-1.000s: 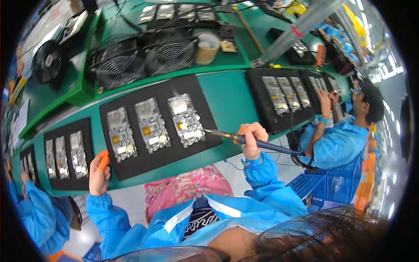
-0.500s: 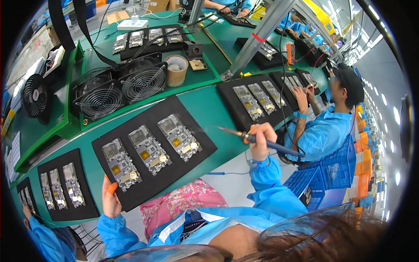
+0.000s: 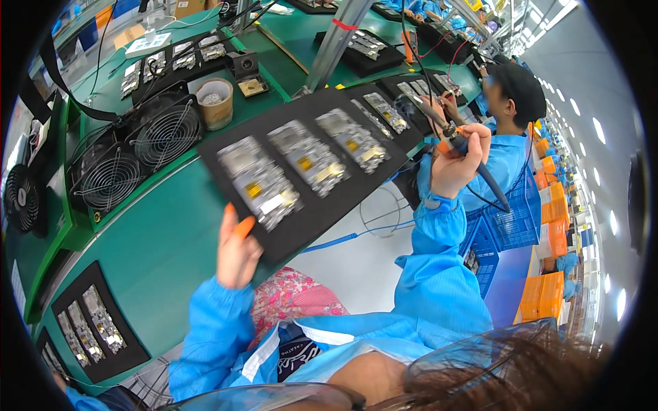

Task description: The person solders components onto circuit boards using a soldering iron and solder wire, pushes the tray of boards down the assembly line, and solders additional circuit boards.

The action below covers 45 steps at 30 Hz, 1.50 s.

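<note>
My left hand (image 3: pixel 237 255), with orange finger cots, grips the near left edge of a black foam pad (image 3: pixel 288 236). Three circuit boards (image 3: pixel 307 157) lie side by side on that pad, slightly blurred, each with a small gold-coloured square. In my closed right hand (image 3: pixel 460 162) is a soldering iron (image 3: pixel 495 185) with a dark blue handle, its front end pointing up and left, away from the boards. The pad's far right corner overlaps another black pad (image 3: pixel 416 137) with similar boards, partly hiding it.
Two caged fans (image 3: pixel 164 137) and a tub (image 3: pixel 214 113) stand on the green bench (image 3: pixel 171 226) at the left back. Another pad with boards (image 3: pixel 123 366) lies at lower left. A co-worker (image 3: pixel 510 130) works at right, near blue crates (image 3: pixel 510 219).
The foam pad and its boards have slid right along the bench, with my left hand at its edge. The soldering iron has moved up and right. The view has shifted too.
</note>
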{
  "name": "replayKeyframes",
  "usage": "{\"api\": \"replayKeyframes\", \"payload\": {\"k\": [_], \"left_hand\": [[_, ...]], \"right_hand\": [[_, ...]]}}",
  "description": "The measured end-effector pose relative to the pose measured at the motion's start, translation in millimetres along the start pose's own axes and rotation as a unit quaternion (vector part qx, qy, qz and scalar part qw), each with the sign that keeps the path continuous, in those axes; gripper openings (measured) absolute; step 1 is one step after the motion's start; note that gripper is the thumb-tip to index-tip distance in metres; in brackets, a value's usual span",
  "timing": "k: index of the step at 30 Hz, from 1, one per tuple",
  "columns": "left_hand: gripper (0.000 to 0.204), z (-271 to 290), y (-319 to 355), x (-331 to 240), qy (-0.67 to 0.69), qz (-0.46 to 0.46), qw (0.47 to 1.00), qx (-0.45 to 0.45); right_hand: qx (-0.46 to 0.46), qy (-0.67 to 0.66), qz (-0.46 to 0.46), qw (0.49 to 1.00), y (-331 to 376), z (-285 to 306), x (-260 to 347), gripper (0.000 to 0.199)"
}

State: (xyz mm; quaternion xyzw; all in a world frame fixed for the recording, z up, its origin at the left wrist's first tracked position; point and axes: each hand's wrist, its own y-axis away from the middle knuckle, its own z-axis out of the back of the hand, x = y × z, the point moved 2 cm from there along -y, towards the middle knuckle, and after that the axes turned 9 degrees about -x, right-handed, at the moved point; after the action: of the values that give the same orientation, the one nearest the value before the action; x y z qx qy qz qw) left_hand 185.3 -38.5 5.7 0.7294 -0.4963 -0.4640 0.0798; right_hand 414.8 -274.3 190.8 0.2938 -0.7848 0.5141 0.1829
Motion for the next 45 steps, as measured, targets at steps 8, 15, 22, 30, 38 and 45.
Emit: {"api": "replayKeyframes", "payload": {"k": [8, 15, 22, 30, 38, 45], "left_hand": [[0.067, -161.3, -87.3, 63.8, 0.008, 0.037, 0.97, 0.239], [0.055, -163.3, -82.7, 32.1, -0.4, -0.166, 0.891, 0.138], [0.022, 37.5, 45.9, -62.4, -0.311, -0.271, 0.91, 0.04], [0.035, 380.3, 201.6, -121.1, -0.329, -0.46, 0.525, -0.636], [0.042, 596.0, 222.7, -173.2, -0.48, -0.429, 0.51, -0.57], [0.048, 616.4, 228.3, -185.3, -0.409, -0.385, 0.636, -0.529]], "right_hand": [[-0.002, 0.014, -0.024, 1.0, -5.3, 9.1, 4.4, 0.017], [-0.033, 0.034, -0.069, 0.997, 19.3, 12.0, -9.1, 0.017], [0.065, 0.034, -0.126, 0.989, 73.5, -18.6, -25.0, 0.019], [0.176, -0.065, -0.235, 0.954, 138.3, -67.1, -33.4, 0.02], [0.231, -0.102, -0.26, 0.932, 158.7, -99.2, -22.0, 0.023], [0.215, -0.07, -0.249, 0.942, 173.1, -93.4, -19.2, 0.022]]}}
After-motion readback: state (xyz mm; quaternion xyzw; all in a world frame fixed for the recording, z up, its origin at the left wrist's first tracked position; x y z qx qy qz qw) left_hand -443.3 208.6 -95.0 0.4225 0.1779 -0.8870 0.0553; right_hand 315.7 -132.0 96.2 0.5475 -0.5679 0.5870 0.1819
